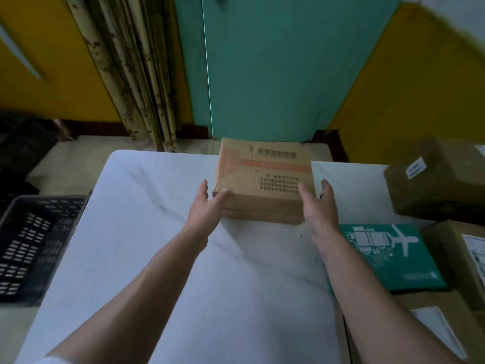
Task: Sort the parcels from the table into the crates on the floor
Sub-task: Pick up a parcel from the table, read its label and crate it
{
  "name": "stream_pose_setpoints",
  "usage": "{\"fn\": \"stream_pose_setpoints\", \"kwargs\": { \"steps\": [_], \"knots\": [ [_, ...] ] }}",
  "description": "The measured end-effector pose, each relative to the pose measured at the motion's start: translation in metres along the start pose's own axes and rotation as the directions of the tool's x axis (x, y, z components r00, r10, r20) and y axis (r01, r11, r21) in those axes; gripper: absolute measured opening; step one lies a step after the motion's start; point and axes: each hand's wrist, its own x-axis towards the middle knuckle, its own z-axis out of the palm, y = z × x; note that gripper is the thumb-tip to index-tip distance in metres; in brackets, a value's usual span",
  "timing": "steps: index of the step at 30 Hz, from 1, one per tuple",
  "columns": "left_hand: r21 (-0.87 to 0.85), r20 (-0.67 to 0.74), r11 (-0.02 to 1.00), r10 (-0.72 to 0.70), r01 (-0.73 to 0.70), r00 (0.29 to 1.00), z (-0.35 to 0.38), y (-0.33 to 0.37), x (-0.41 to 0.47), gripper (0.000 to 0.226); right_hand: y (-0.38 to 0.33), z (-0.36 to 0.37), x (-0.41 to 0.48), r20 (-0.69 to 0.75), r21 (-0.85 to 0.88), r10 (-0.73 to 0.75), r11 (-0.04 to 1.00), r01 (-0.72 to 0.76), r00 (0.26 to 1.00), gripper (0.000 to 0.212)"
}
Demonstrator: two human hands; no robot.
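A brown cardboard parcel with printed text and an orange stripe sits at the far middle of the white marble-pattern table. My left hand is at its near left corner, fingers straight, fingertips touching the box edge. My right hand is at its near right corner, fingers straight and spread, the index finger lying over the top and the thumb by the right side. A dark slotted crate stands on the floor left of the table.
On the right lie a teal parcel with white airplane artwork, a brown wrapped parcel with a white label, and more cardboard boxes at the right edge. Behind the table are a teal panel, yellow walls and leaning poles.
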Motion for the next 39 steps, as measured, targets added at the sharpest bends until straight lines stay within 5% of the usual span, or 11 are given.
{"fn": "stream_pose_setpoints", "kwargs": {
  "steps": [7, 13, 17, 22, 27, 34, 36, 39],
  "knots": [
    [0.025, -0.013, 0.999, 0.041, -0.04, 0.999, 0.011, 0.003, 0.013, 0.034, 0.007, 0.001, 0.007, 0.143, -0.002, -0.012, 1.0, 0.013, 0.99, 0.046],
    [-0.013, -0.067, 1.0, 0.023, -0.024, 0.997, -0.015, -0.013, -0.008, 0.034, 0.024, 0.004, -0.03, 0.138, 0.07, -0.076, 0.995, 0.067, 0.988, 0.046],
    [-0.02, -0.028, 0.998, 0.06, -0.061, 0.998, -0.038, -0.029, -0.027, 0.053, 0.042, 0.009, -0.062, 0.163, 0.181, -0.085, 0.982, 0.055, 0.983, 0.049],
    [0.042, 0.071, 0.987, 0.154, -0.157, 0.986, -0.06, -0.051, -0.05, 0.042, 0.062, 0.003, -0.08, 0.175, 0.254, -0.066, 0.967, 0.02, 0.982, 0.05],
    [-0.022, 0.043, 0.994, 0.106, -0.106, 0.993, -0.068, -0.074, -0.064, 0.043, 0.063, -0.001, -0.1, 0.248, 0.296, -0.087, 0.955, 0.01, 0.965, 0.076],
    [0.057, 0.045, 0.996, 0.067, -0.07, 0.997, -0.076, -0.087, -0.077, 0.037, 0.051, -0.002, -0.126, 0.214, 0.282, -0.054, 0.959, -0.009, 0.975, 0.046],
    [0.047, 0.095, 0.997, 0.052, -0.057, 0.994, -0.079, -0.085, -0.082, 0.039, 0.052, -0.003, -0.13, 0.218, 0.269, -0.051, 0.963, -0.01, 0.975, 0.053],
    [0.025, 0.158, 1.0, 0.005, -0.009, 0.988, -0.084, -0.073, -0.089, 0.073, 0.054, -0.003, -0.132, 0.229, 0.27, -0.057, 0.963, -0.007, 0.972, 0.086]
  ]
}}
